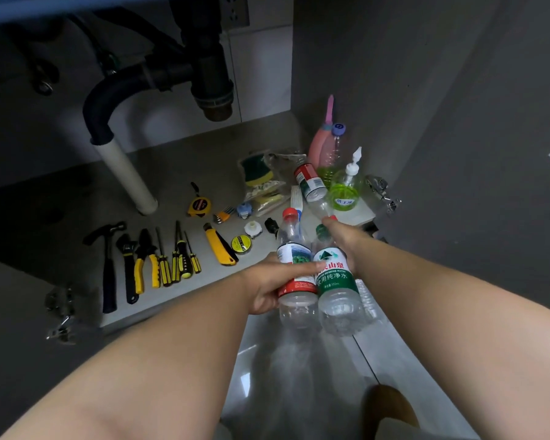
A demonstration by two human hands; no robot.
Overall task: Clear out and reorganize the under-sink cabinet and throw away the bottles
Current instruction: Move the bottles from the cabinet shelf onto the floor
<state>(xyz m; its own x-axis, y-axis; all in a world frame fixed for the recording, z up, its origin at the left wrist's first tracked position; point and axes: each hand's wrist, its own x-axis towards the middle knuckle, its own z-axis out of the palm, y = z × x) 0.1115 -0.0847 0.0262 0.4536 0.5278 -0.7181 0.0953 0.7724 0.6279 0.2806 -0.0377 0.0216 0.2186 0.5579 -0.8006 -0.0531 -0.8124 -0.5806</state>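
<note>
So, the left hand (275,281) is wrapped round a red-capped bottle (294,249), with the thumb laid across toward the green-label bottle (334,281) pressed right beside it. Both are see-through, look empty, have caps on, and are held just in front of the cabinet floor (178,160), over the floor tiles (394,360). The right hand (346,238) is closed on the neck of a third bottle (309,183), red-and-white label, tipped with its base aimed into the cabinet. Nothing can be seen inside that one either. Whether the green-label bottle is also gripped by that hand can't be told, since its cap is tucked against the hand.

Just behind, three containers are lined up by the right wall: a pump dispenser (345,193) with green liquid in it, a purple-capped bottle (331,155) with a bit of yellow-green stuff at the bottom, and a pink bottle (316,149) with a long nozzle. Sponges are kept in a plastic bag (261,176) left of those. Further left, tools are laid in a row: utility knife (219,246), screwdrivers (163,268), pliers (145,258), wrench (128,271), hammer (108,277).
</note>
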